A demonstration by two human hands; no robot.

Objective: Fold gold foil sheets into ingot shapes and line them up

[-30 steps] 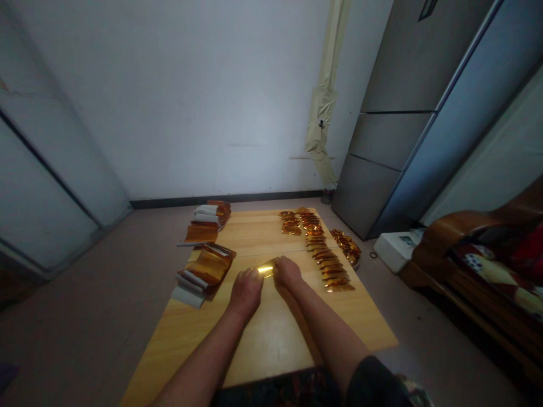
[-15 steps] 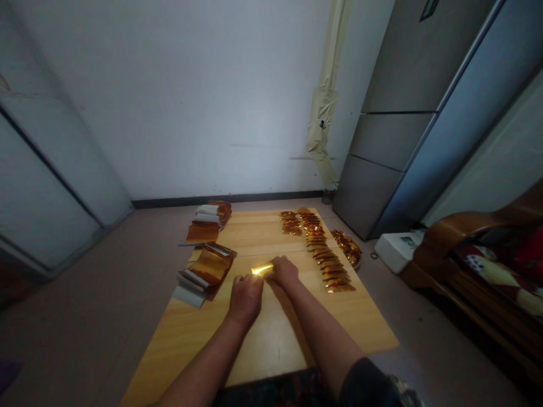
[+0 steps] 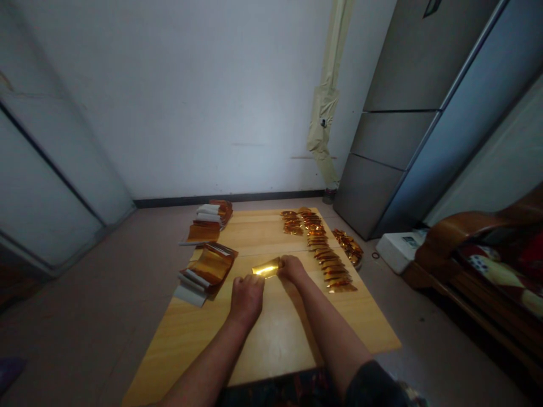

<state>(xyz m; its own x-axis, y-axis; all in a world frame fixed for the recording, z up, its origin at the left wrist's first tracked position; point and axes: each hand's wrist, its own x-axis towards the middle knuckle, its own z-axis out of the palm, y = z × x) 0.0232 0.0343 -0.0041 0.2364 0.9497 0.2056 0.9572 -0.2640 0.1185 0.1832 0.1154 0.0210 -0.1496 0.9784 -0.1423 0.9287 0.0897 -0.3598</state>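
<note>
A shiny gold foil sheet (image 3: pixel 266 268) stretches between my two hands, just above or on the wooden table (image 3: pixel 275 333); the gap, if any, cannot be made out. My left hand (image 3: pixel 247 297) is closed at its left end, with the thumb side toward the foil. At the right end my right hand (image 3: pixel 293 269) pinches the foil, its fingertips partly hidden. Left of my hands lies a fanned stack of gold foil sheets (image 3: pixel 214 265) with pale backs. To the right runs a long row of folded gold foil pieces (image 3: pixel 328 260).
Another stack of foil sheets (image 3: pixel 203 233) sits at the table's far left. A second, shorter row of folded pieces (image 3: pixel 292 222) is at the back. Beyond the right edge stands a container heaped with gold pieces (image 3: pixel 348 246). A refrigerator (image 3: pixel 377 169) and white box (image 3: pixel 396 251) are farther right.
My right hand has moved slightly right, away from my left hand. More of the gold foil sheet shows between them, looking wider and flatter.
</note>
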